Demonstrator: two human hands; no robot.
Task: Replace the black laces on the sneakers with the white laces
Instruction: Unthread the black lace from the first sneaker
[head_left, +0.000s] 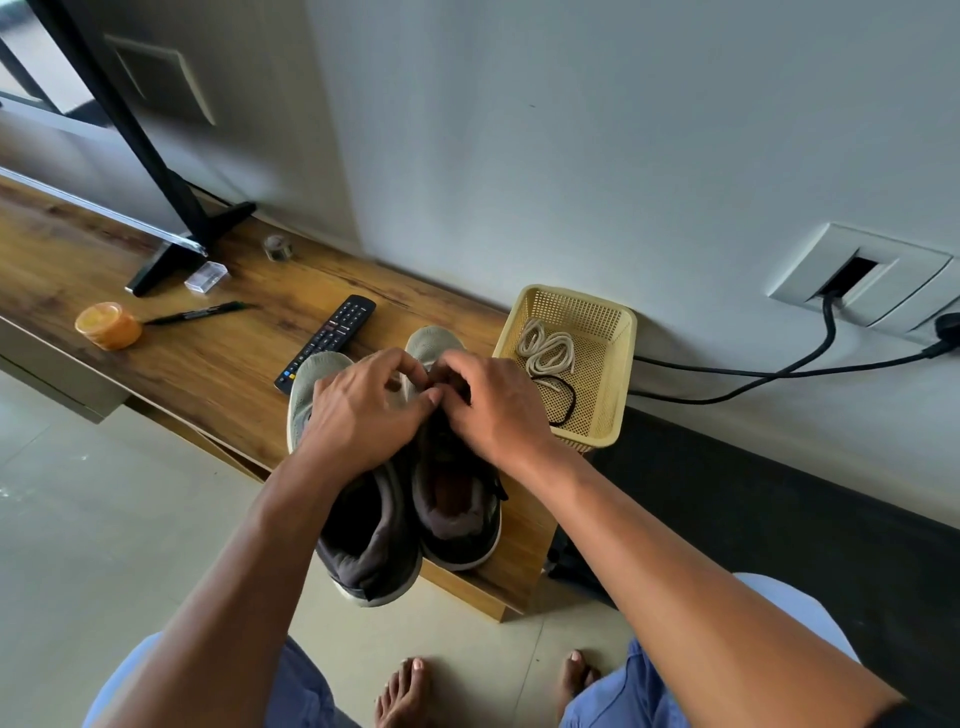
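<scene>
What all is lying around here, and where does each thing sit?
sneakers: two, grey, side by side at the near end of the shelf
wooden shelf: one, brown, along the wall
basket: one, yellow, right of the sneakers
white laces: one bundle, in the basket
black lace: one, in the basket
remote control: one, black, left of the sneakers
pen: one, black, on the shelf
orange tub: one, far left
clear plastic piece: one, by the TV stand
cables: two, black, along the wall
left hand: fingers on the sneakers' lacing
right hand: likewise, fingers curled
</scene>
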